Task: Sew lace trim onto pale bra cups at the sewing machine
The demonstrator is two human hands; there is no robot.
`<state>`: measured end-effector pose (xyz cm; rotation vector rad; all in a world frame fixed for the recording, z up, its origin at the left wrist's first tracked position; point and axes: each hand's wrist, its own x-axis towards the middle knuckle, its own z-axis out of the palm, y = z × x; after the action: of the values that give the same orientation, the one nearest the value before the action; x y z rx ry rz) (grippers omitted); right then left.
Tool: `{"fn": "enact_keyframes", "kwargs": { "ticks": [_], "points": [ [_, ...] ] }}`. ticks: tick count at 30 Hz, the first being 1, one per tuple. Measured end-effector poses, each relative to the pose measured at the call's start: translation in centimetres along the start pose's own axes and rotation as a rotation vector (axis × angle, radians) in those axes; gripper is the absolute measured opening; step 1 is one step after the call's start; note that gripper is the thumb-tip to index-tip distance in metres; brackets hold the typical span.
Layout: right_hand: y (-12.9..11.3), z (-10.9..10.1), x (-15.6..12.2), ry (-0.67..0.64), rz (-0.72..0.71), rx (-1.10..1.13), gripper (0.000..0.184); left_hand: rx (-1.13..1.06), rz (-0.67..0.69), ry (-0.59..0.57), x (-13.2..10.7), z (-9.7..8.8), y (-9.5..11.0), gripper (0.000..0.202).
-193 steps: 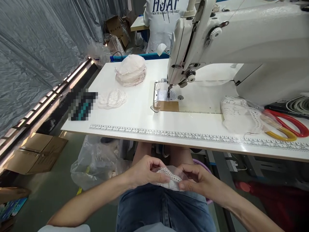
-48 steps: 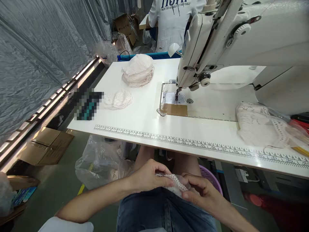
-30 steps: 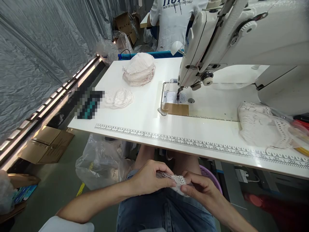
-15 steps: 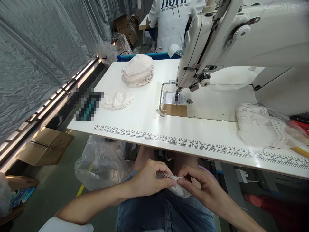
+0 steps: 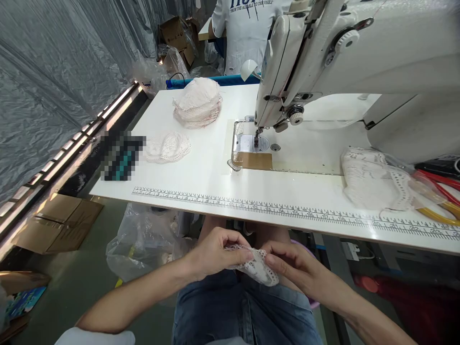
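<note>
Over my lap, below the table's front edge, both hands hold a small white lace piece (image 5: 258, 270). My left hand (image 5: 215, 253) pinches its left end with curled fingers. My right hand (image 5: 293, 264) pinches its right side between thumb and fingers. The lace hangs a little between them, above my blue jeans (image 5: 240, 311). A white sewing machine (image 5: 345, 57) stands on the white table (image 5: 201, 167), its needle (image 5: 256, 139) over the metal plate.
A stack of pale fabric cups (image 5: 197, 102) and one lace piece (image 5: 166, 146) lie on the table's left half. A bag of lace (image 5: 370, 179) and scissors (image 5: 436, 191) lie at right. Another person (image 5: 247, 28) stands behind the table. Plastic bag (image 5: 143, 239) and cardboard (image 5: 57, 223) sit on the floor.
My fingers have shifted along the lace piece, my right hand drawing close to the left and turning the piece. The view has swung slightly.
</note>
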<state>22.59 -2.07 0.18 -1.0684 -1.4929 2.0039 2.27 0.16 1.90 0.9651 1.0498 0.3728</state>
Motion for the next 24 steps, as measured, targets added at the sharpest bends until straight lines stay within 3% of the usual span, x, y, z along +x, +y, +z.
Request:
{"fn": "enact_keyframes", "kwargs": {
  "ticks": [10,17,24],
  "points": [
    [0.6,-0.4,-1.2,-0.038,0.032,0.075,0.032,-0.165,-0.039,0.069,-0.2,-0.9,-0.8,0.033],
    [1.8,0.1,-1.3,0.048,0.068,-0.052,0.029,-0.153,-0.026,0.073,-0.2,-0.7,-0.8,0.033],
    [0.4,0.2,-1.4,0.005,0.021,-0.245,0.027,0.12,0.083,0.001,-0.8,-0.7,-0.7,0.02]
  ]
}}
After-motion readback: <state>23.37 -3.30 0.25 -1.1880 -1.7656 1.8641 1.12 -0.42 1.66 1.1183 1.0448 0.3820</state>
